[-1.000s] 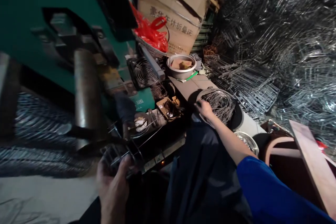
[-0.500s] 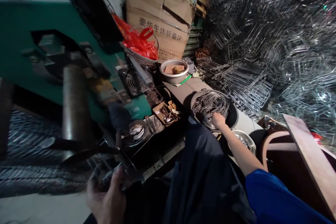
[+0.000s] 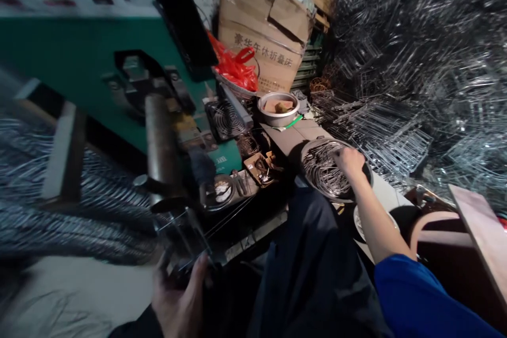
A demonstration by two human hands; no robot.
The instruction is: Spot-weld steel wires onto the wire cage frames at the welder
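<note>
My left hand (image 3: 180, 290), low at the left, is closed round a wire frame (image 3: 184, 237) just below the machine's metal cylinder (image 3: 159, 142). The picture is blurred there. My right hand (image 3: 349, 162) reaches over a round bowl of wire pieces (image 3: 325, 169), its fingers pinched at the bowl's upper right part. What those fingertips hold is too small to make out. Bent thin metal wires fill the bowl in a loose coil-like heap.
The green machine (image 3: 79, 63) stands at the left with a black screen (image 3: 184, 26). Behind the bench are a bowl with a block (image 3: 278, 110), a red bag (image 3: 237, 68) and a cardboard box (image 3: 261, 37). Wire frames (image 3: 396, 132) are piled right; a board (image 3: 481, 237) leans nearby.
My right hand has moved from the bowl's lower part to its upper right part. The view has shifted, so the machine and bench appear further right. My left hand still holds the wire frame.
</note>
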